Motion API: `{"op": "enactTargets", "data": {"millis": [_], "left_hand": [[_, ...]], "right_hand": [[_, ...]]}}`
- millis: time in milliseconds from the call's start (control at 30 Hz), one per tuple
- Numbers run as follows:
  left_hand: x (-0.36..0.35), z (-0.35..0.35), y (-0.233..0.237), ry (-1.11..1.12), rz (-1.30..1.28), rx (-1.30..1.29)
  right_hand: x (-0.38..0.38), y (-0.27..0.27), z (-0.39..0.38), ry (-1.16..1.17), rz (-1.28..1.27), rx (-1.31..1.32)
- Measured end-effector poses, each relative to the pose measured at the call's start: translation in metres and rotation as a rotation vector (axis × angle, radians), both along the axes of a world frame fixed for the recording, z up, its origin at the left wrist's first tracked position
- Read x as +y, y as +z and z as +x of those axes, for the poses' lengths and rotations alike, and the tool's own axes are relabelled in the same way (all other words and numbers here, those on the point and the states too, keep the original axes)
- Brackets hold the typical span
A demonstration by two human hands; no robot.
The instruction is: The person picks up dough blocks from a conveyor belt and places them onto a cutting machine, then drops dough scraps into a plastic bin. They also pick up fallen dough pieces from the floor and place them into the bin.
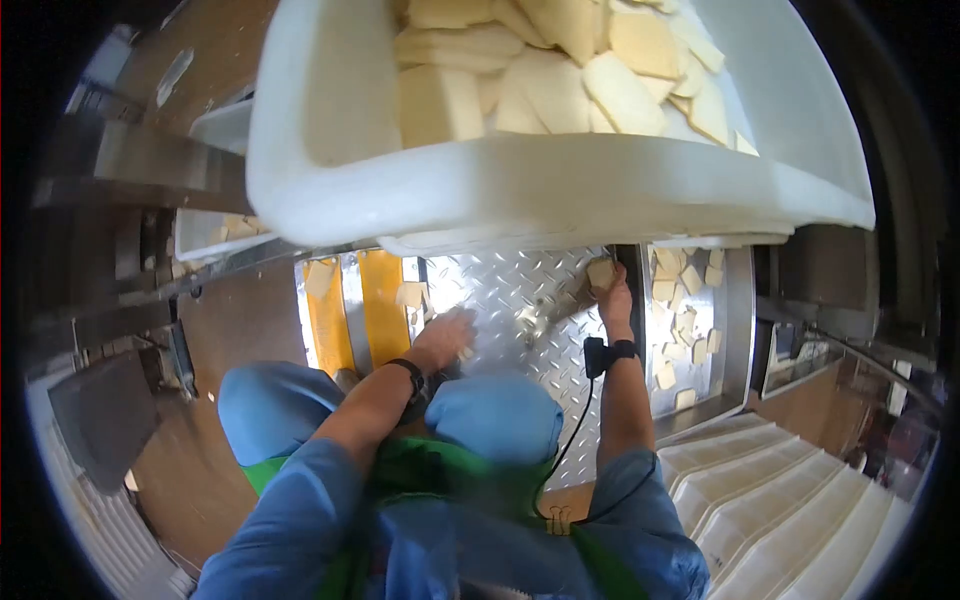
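Observation:
My right hand (pixel 616 303) is closed around a pale, flat, squarish slice (pixel 601 273), held over the right side of the diamond-plate metal floor (pixel 515 290). Motion smears my left hand (pixel 447 336), which is over the left part of that plate; its fingers are blurred. A small pale bit shows by its fingertips. Just beyond the left hand, another pale piece (pixel 410 293) lies at the edge of the yellow strip (pixel 380 305). One more slice (pixel 319 279) rests on the other yellow strip further left.
A large white tub (pixel 560 185) full of pale slices overhangs the work area. To the right, a metal tray (pixel 737 330) carries several scattered slices. Stacked white containers (pixel 770 490) stand at lower right. A white bin (pixel 190 235) with more pieces is at left.

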State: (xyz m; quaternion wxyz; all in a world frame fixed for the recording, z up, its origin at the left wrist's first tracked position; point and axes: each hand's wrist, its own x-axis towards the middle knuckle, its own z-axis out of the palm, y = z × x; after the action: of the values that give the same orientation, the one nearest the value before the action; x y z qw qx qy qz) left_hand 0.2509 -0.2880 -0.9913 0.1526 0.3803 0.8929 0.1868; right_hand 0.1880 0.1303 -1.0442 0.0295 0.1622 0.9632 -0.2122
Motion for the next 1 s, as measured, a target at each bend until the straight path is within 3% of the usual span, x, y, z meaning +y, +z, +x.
{"op": "enactTargets", "data": {"millis": [33,133,167,200,233,267,333,367,400,467,500,633,700,733,800,833,867,933,967,1000], "left_hand": [[0.005,0.007,-0.003,0.094,0.025,0.033],[0.022,0.009,0.016,0.302,-0.124,-0.113],[0.023,0.010,0.016,0.360,-0.149,-0.166],[0.020,0.009,0.012,0.413,-0.170,-0.213],[0.011,0.012,-0.002,0.395,-0.122,-0.278],[0.006,0.009,0.004,0.431,-0.127,-0.273],[-0.003,-0.005,0.023,0.700,-0.076,0.033],[-0.018,-0.017,0.027,0.786,-0.091,-0.158],[-0.030,-0.021,0.017,0.796,-0.092,-0.162],[-0.051,-0.020,-0.017,0.712,-0.171,0.228],[-0.056,-0.023,-0.022,0.646,-0.227,0.051],[-0.061,-0.033,0.003,0.411,-0.360,-0.116],[-0.055,-0.026,0.002,0.674,-0.217,-0.266],[-0.055,-0.029,0.003,0.685,-0.217,-0.261],[-0.055,-0.036,0.001,0.949,-0.114,-0.506],[-0.063,-0.027,0.003,0.869,0.060,-0.250],[-0.065,-0.030,0.001,0.877,0.062,-0.250],[-0.065,-0.061,0.043,0.956,0.367,-0.191],[-0.067,-0.077,0.037,0.805,0.278,-0.206],[-0.066,-0.088,0.002,0.806,0.282,-0.204]], "right_hand": [[0.002,-0.004,-0.011,-0.023,0.023,-0.191],[0.002,-0.018,-0.030,-0.090,0.109,-0.348],[-0.016,0.011,-0.036,-0.040,0.191,-0.396],[-0.016,-0.003,-0.033,-0.024,0.288,-0.324],[-0.028,0.018,-0.038,0.023,0.201,-0.355],[0.000,-0.042,-0.036,0.216,0.146,-0.104],[-0.046,0.008,-0.037,0.243,-0.327,-0.216],[-0.065,-0.001,-0.037,0.488,-0.292,-0.082],[-0.084,-0.012,-0.033,0.724,-0.255,0.052],[-0.156,0.057,-0.021,0.811,-0.304,0.035],[-0.179,0.055,-0.017,0.833,-0.360,0.054],[-0.245,0.064,-0.023,1.002,-0.337,-0.012],[-0.264,0.056,-0.018,0.953,-0.477,-0.048],[-0.271,0.050,-0.018,0.899,-0.610,-0.085],[-0.271,0.044,-0.015,0.897,-0.649,-0.095],[-0.268,0.043,-0.011,0.789,-0.714,-0.128],[-0.265,0.042,-0.006,0.676,-0.776,-0.164],[-0.257,0.060,-0.002,0.677,-0.713,-0.159],[-0.253,0.063,0.004,0.585,-0.768,-0.165],[-0.247,0.064,0.009,0.492,-0.819,-0.171]]}}
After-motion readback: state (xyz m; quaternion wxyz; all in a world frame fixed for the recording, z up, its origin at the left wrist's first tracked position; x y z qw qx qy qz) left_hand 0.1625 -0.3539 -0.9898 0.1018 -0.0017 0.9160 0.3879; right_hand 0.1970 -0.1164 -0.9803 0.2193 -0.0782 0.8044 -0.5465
